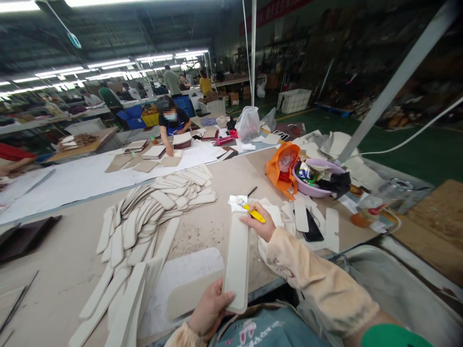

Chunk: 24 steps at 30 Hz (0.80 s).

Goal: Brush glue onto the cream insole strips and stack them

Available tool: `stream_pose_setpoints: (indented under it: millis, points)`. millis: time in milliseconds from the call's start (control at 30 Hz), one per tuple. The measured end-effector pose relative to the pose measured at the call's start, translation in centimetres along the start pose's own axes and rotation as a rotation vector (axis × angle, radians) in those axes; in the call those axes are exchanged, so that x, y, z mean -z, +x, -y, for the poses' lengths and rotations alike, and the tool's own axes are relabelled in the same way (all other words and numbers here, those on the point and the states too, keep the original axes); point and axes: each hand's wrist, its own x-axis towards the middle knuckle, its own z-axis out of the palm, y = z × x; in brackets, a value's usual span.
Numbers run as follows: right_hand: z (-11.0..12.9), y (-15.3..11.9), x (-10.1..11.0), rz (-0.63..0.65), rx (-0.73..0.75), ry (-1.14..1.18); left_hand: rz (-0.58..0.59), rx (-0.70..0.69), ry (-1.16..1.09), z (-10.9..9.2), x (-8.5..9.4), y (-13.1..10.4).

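Observation:
My left hand [211, 308] grips the lower end of a long, pale strip with rounded corners [237, 262], thumb on top. The strip is tilted up over the table's near edge. At its far end my right hand [262, 221] is closed around a yellow-handled tool [255, 212]; its fingers also reach the strip's edge. The tool's tip lies over a crumpled white sheet [235, 202], and its exact kind is unclear. To the left, many similar pale strips are heaped in a fanned pile [155, 207]. A flat rounded panel [195, 291] lies beside my left hand.
An orange bag [282, 166] and a lilac basin [316, 191] of odds and ends stand at right. Nearby are a black phone [313, 229] and a jar of amber liquid [363, 219]. Across the table a masked co-worker [173, 120] handles stacked panels. A metal post [398, 82] rises at right.

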Motion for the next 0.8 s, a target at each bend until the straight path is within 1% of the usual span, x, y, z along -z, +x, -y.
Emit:
stream_pose_setpoints:
  millis: [133, 300, 400, 533, 600, 667, 733, 800]
  points:
    - [0.0, 0.0, 0.5, -0.002, -0.008, -0.010, -0.014, -0.011, -0.018, 0.1, -1.0, 0.0]
    - [0.2, -0.1, 1.2, 0.012, 0.006, 0.006, -0.016, -0.011, -0.016, 0.7, -1.5, 0.4]
    - [0.2, -0.1, 1.4, 0.029, 0.005, 0.010, -0.058, -0.021, -0.021, 1.0, -1.8, 0.5]
    - [-0.1, -0.1, 1.1, 0.030, -0.001, -0.024, -0.142, -0.002, -0.058, 1.2, -2.0, 0.3]
    - [-0.4, -0.2, 0.8, 0.021, 0.013, -0.069, -0.196, -0.005, -0.076, 1.3, -1.7, 0.4]
    - [-0.7, -0.3, 0.6, 0.025, 0.033, -0.131, -0.249, -0.020, -0.066, 1.2, -1.0, 0.5]
    - [-1.0, -0.3, 0.4, 0.040, 0.042, -0.220, -0.287, -0.031, -0.032, 1.0, 0.1, 0.7]
    - [-1.4, -0.3, 0.1, 0.054, 0.034, -0.325, -0.300, -0.028, 0.015, 0.6, 1.4, 0.9]
